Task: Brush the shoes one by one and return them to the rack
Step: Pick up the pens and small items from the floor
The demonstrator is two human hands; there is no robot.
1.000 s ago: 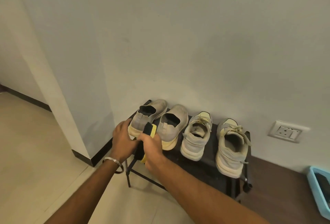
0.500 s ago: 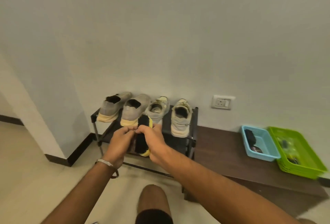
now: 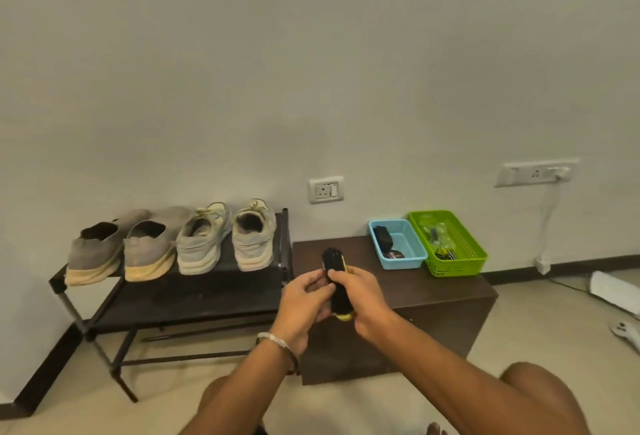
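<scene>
Both hands met in front of the person over the dark wooden cabinet (image 3: 433, 299). The right hand (image 3: 363, 296) curled round the black-bristled, yellow-backed shoe brush (image 3: 335, 275), held upright; the left hand (image 3: 304, 299) pinched its edge. At ten o'clock, four worn, soft-soled fabric shoes (image 3: 173, 244) sat in a row on the dark metal-framed rack (image 3: 194, 292). At one o'clock stood a blue plastic basket (image 3: 398, 244) and a green latticed basket (image 3: 450, 244).

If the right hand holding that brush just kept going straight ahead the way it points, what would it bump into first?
Probably the dark cabinet top, then the blue basket behind it. The right hand holds the brush pointing up and away, but depth is hard to judge from one view.
</scene>
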